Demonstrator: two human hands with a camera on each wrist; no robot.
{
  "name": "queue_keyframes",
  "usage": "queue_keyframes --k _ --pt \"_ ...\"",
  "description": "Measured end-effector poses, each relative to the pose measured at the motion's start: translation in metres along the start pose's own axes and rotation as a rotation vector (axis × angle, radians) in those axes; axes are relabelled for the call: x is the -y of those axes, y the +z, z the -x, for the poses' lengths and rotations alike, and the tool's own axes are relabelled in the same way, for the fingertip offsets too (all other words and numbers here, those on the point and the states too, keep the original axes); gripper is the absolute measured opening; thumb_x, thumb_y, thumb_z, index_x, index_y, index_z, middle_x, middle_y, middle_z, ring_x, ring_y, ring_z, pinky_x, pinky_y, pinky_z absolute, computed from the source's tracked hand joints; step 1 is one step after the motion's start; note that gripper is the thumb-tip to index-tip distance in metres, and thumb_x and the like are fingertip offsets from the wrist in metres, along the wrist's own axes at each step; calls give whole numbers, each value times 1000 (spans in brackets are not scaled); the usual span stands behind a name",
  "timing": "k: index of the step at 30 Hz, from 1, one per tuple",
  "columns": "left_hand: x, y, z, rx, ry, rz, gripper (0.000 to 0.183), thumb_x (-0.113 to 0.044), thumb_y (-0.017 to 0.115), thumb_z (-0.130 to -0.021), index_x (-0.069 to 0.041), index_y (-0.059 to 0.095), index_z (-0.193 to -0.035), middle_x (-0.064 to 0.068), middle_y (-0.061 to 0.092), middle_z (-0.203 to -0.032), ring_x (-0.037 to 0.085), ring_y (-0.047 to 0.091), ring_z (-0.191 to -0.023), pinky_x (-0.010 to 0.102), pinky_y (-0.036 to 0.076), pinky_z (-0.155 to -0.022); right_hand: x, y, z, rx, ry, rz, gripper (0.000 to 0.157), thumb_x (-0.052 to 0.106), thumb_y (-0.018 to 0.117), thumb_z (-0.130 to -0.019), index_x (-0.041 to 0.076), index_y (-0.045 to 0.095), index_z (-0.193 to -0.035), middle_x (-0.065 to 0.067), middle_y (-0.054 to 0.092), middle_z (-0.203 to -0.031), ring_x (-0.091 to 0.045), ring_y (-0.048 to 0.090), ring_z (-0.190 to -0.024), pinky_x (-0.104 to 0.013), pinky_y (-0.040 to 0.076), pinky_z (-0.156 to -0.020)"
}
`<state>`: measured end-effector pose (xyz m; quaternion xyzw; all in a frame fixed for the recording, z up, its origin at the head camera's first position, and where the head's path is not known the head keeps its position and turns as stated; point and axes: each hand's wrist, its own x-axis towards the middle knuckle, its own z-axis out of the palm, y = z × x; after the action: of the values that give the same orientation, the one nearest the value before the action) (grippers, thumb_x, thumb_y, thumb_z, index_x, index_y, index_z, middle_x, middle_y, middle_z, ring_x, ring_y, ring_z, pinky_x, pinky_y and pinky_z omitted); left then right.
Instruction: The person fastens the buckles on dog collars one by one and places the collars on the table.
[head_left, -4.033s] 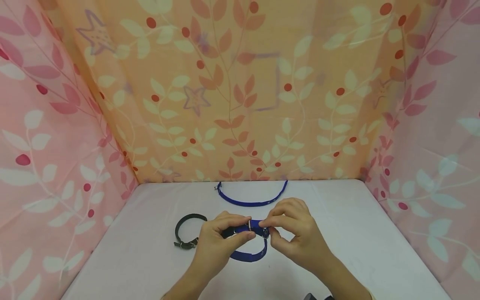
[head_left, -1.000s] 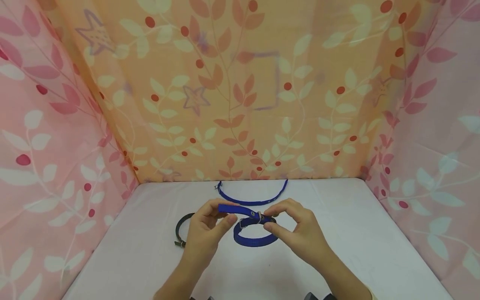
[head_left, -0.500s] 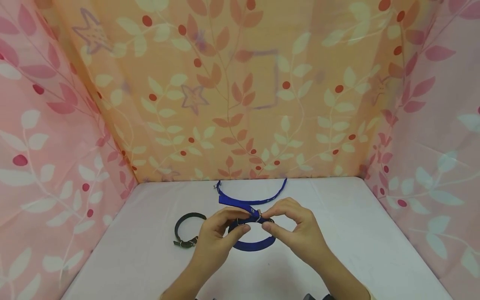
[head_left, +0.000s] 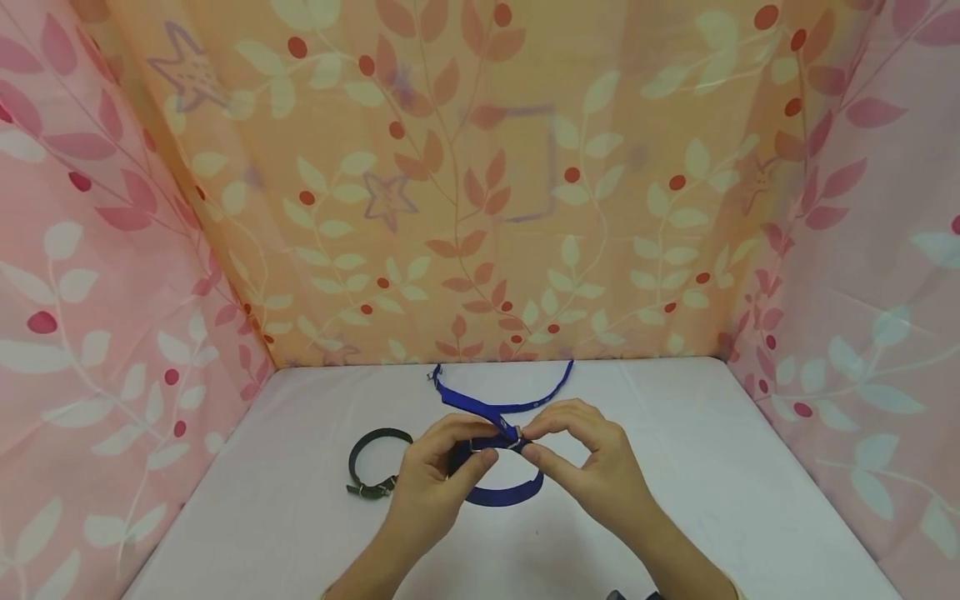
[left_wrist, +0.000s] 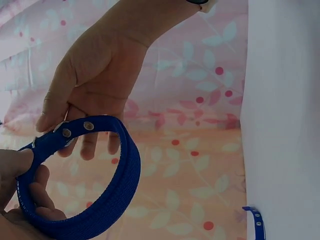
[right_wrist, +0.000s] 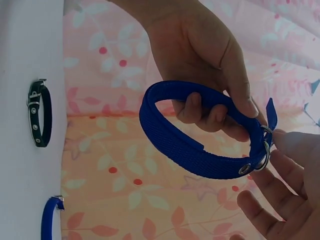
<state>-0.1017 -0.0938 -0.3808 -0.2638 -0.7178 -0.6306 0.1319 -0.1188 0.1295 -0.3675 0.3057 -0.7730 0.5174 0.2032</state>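
Observation:
A blue collar [head_left: 502, 497] with metal eyelets is held above the table, its strap bent into a loop. My left hand [head_left: 438, 471] pinches the loop at its left side; the right wrist view shows several of that hand's fingers [right_wrist: 202, 112] inside the loop. With thumb and index finger, my right hand [head_left: 592, 454] pinches the collar at the metal buckle [right_wrist: 266, 131], its other fingers relaxed. A D-ring [right_wrist: 265, 156] hangs beside the buckle. The strap's free end [head_left: 465, 404] sticks out from the buckle, up and to the left in the head view.
A dark green or black collar [head_left: 367, 492], buckled into a ring, lies on the white table [head_left: 247, 517] left of my hands. Another blue collar [head_left: 543, 404] lies in an open curve at the table's back edge. Patterned curtains [head_left: 480, 250] enclose the back and sides.
One second ago my left hand was at the strap's free end; it has moved right and now pinches the loop near the buckle. The free end now slants up and away. My right hand stays put.

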Motion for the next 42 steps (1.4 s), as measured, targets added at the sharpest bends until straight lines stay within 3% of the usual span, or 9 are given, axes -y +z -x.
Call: queue_keyframes --k 3,9,12,21,34,42 --pt "2 1 0 35 17 -27 24 -11 69 -99 -19 71 -121 0 67 -117 20 68 -107 30 59 -89 1 1 1 -13 -38 9 25 13 84 -86 25 72 -104 11 72 -108 -12 64 -109 -27 51 -97" --pt "8 5 0 87 138 -68 19 -7 70 -97 -14 74 -114 1 69 -114 19 68 -108 31 60 -88 0 5 0 -49 -219 38 32 4 85 -82 22 71 -105 7 71 -106 -15 63 -106 -25 49 -96" --pt "8 5 0 91 154 -81 17 -7 71 -97 -14 75 -112 0 69 -113 18 68 -108 32 60 -88 1 5 0 -53 -235 51 33 4 85 -82 23 71 -105 8 71 -105 -14 63 -105 -26 47 -96" --pt "2 5 1 103 86 -95 19 -13 70 -98 -19 76 -115 -3 67 -117 18 66 -113 32 59 -92 3 4 0 -45 -227 57 36 5 86 -81 23 72 -109 8 72 -105 -14 63 -105 -26 47 -95" --pt "8 7 2 120 133 -112 19 -9 71 -97 -18 75 -113 -3 68 -112 17 64 -110 31 59 -90 7 1 2 -44 -229 52 40 -1 85 -81 20 72 -113 7 72 -108 -15 64 -108 -23 47 -99" --pt "2 7 2 75 -29 -61 15 -16 76 -94 -22 73 -107 -5 71 -110 17 68 -108 29 58 -93 4 -2 1 -3 -175 93 35 6 85 -83 21 71 -112 9 72 -107 -13 63 -107 -26 48 -96"
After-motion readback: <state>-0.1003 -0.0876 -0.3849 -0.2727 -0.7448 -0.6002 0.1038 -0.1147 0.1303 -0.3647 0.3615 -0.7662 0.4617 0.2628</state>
